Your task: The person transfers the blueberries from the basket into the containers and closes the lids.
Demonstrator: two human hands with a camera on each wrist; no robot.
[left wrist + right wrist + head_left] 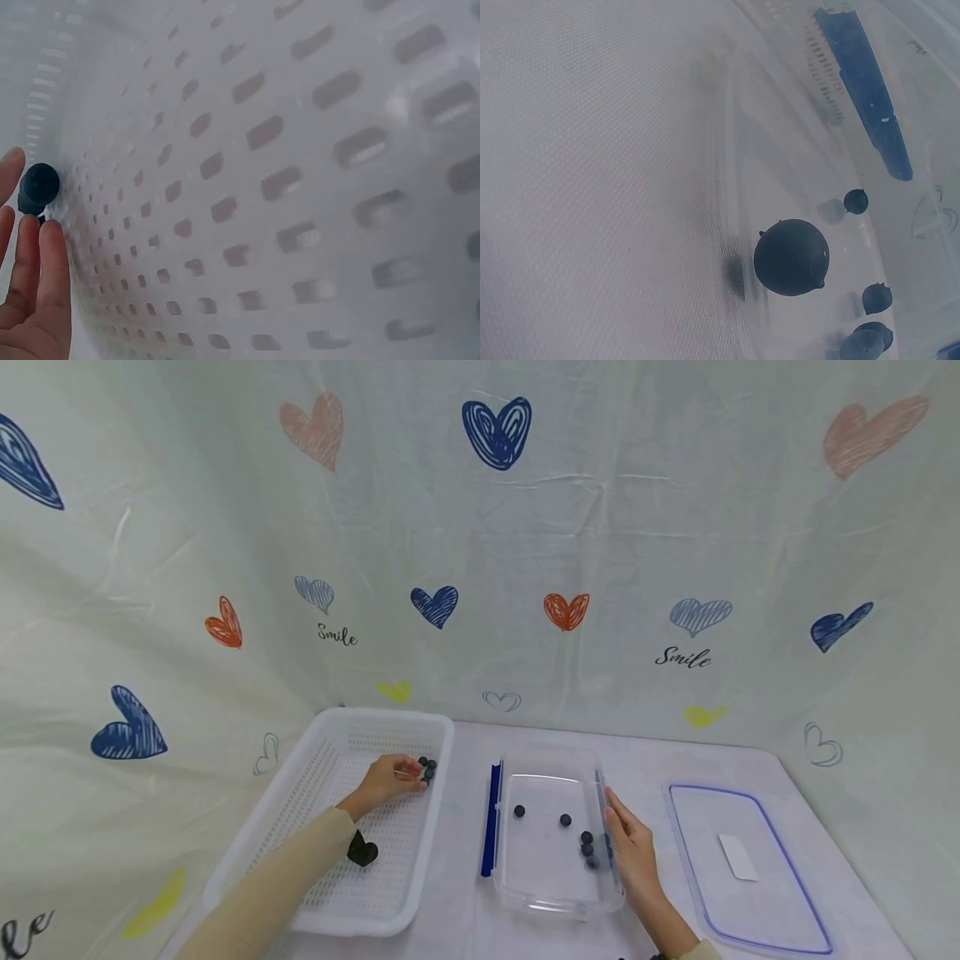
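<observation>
My left hand (386, 783) reaches into a white perforated basket (431, 827), its fingertips beside a small group of dark balls (431, 766) at the right wall. In the left wrist view the fingers are fairly straight, and a dark ball (41, 184) shows just past their tips. My right hand (633, 852) rests along the right side wall of a clear plastic container (536, 893). Several dark balls lie in this container, including one ball (520, 811) at the left and another ball (566, 820) near the middle. The right wrist view shows a large-looking dark ball (791, 257), with the hand out of sight.
A black angular piece (362, 850) lies in the basket under the left forearm. The container's blue side clip (491, 820) stands out at its left. To the right, a clear lid (750, 893) with a blue seal lies on the white table (461, 893). A printed curtain (600, 543) hangs behind.
</observation>
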